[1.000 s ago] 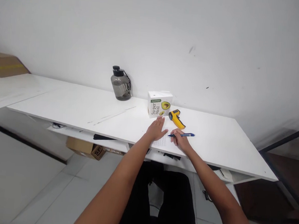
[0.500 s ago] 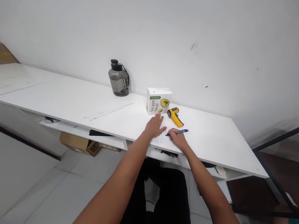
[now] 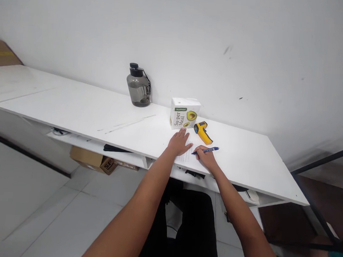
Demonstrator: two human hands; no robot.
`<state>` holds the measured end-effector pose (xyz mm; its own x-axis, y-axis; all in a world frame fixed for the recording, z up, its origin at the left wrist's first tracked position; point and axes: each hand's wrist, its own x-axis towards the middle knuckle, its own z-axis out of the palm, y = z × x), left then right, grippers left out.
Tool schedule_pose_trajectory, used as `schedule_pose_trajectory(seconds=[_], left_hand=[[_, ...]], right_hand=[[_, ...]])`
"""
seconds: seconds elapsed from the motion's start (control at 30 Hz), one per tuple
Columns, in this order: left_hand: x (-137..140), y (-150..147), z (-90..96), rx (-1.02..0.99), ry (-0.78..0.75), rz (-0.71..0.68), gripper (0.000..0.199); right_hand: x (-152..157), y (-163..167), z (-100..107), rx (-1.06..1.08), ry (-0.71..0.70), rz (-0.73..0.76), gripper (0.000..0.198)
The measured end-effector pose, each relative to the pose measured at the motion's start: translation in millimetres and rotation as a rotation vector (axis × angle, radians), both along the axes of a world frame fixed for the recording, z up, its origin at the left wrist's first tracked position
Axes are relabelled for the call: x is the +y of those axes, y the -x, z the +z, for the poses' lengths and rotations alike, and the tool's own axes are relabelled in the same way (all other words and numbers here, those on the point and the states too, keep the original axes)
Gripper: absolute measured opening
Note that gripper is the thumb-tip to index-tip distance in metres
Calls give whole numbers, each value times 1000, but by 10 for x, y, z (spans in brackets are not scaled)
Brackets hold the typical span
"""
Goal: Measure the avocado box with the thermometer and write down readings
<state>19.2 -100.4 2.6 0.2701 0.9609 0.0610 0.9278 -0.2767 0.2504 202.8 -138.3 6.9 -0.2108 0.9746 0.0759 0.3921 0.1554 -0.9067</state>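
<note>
Pen (image 3: 211, 149) tilted further, paper (image 3: 184, 156) partly hidden

Smooth, scuffed white laminate-look worktop (image 3: 246, 153) has matt white paper sheet (image 3: 183, 157) & slim blue plastic pen (image 3: 212, 149) nr front edge, twd back edge smooth white cardbd box (image 3: 185, 114), yellow-blk hard-plastic pistol-shaped device (image 3: 204, 135) & see-thru grey plastic bottle (image 3: 138, 90).

Smudged white wall (image 3: 177, 39), pale tiled floor (image 3: 95, 213)
</note>
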Motion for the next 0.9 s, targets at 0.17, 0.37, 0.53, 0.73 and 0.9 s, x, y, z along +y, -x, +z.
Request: schedule_pose_trajectory(seconds=[0.17, 0.37, 0.53, 0.73, 0.9], left_hand=[[-16, -9, 26, -14, 8, 11, 77], [-16, -11, 23, -19, 10, 19, 78], [-8, -8, -2, -21, -6, 22, 76], [10, -8, -34, -37, -15, 21, 75], [-5, -9, -20, -33, -15, 21, 75]], right_hand=[[6, -14, -22, -13, -23, -13, 22], [-18, -10, 15, -22, -13, 9, 22], [-28, -13, 34, -23, -7, 21, 21], [-29, -13, 35, -27, -6, 1, 22], [-25, -3, 37, -42, -25, 3, 23]])
